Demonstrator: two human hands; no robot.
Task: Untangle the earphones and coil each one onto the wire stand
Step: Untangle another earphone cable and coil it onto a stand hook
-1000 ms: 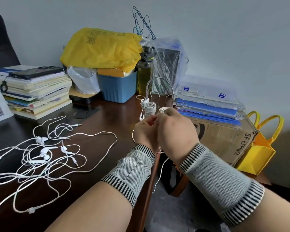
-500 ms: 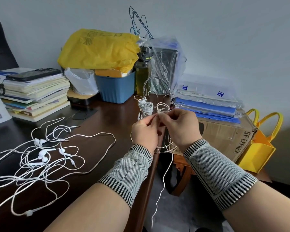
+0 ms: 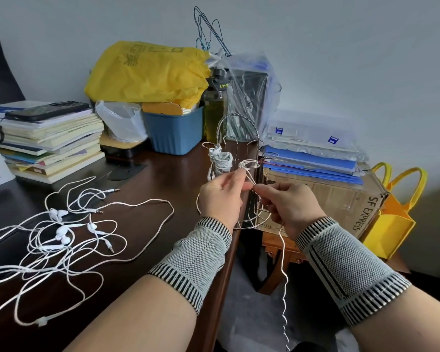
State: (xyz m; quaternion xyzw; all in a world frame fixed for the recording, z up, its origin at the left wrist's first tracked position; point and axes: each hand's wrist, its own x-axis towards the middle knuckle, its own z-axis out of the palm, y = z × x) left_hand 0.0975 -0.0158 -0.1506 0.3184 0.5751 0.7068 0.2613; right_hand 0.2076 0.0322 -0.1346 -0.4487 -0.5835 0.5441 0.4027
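Your left hand [image 3: 222, 196] is raised over the desk's right edge, palm side turned inward, its thumb and forefinger pinching a white earphone cord [image 3: 249, 177]. Your right hand [image 3: 291, 207] sits just beside it, fingers curled, pinching the same cord a little lower — the two sets of fingertips nearly touch. Both forearms wear grey knit wrist sleeves with black-striped cuffs.

The cord you hold is thin and white. Above your fingers it forms a small loop [image 3: 249, 164] around one hook of the wire stand [image 3: 239, 153]; below your right hand its loose end hangs down past the desk edge toward the floor. The stand is a chrome frame with an arched handle, standing at the desk's corner right behind your hands. One finished coil [image 3: 220, 158] is already wound on a hook to the left of the loop.

The remaining earphones [image 3: 59, 232] lie in a loose white tangle on the dark desk [image 3: 148, 184], well apart from your hands, to the left.
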